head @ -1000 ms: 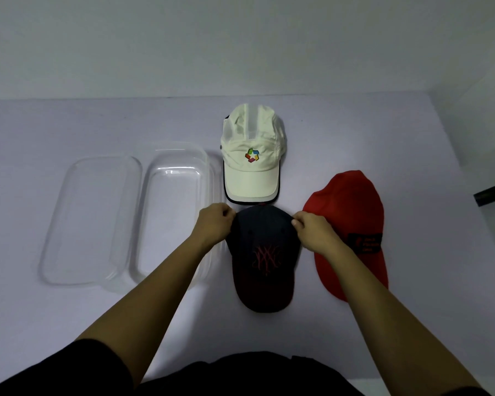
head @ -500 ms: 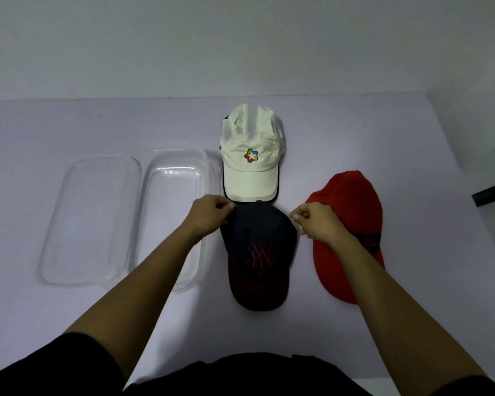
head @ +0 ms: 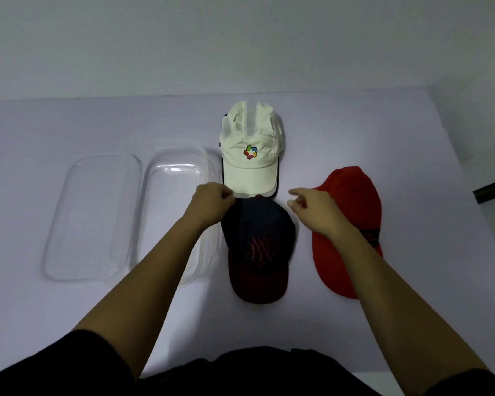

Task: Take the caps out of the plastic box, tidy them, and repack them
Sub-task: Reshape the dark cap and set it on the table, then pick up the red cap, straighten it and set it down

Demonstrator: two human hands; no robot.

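Three caps lie on the pale table. A cream cap (head: 250,155) with a coloured logo is farthest, its brim toward me. Just below it lies a dark navy cap (head: 257,247) with a red emblem and reddish brim. A red cap (head: 346,218) lies to the right. My left hand (head: 212,204) pinches the navy cap's back left edge with curled fingers. My right hand (head: 315,208) hovers between the navy and red caps, fingers loosely spread and holding nothing. The clear plastic box (head: 175,195) stands empty left of the caps, partly hidden by my left forearm.
The clear lid (head: 92,218) lies flat to the left of the box. The table's far edge meets a white wall. At the right edge a dark bar (head: 492,190) shows beyond the table.
The navy cap has shifted away from me, up to the cream cap's brim. My right hand has let go of its right edge and opened; my left hand still holds on.
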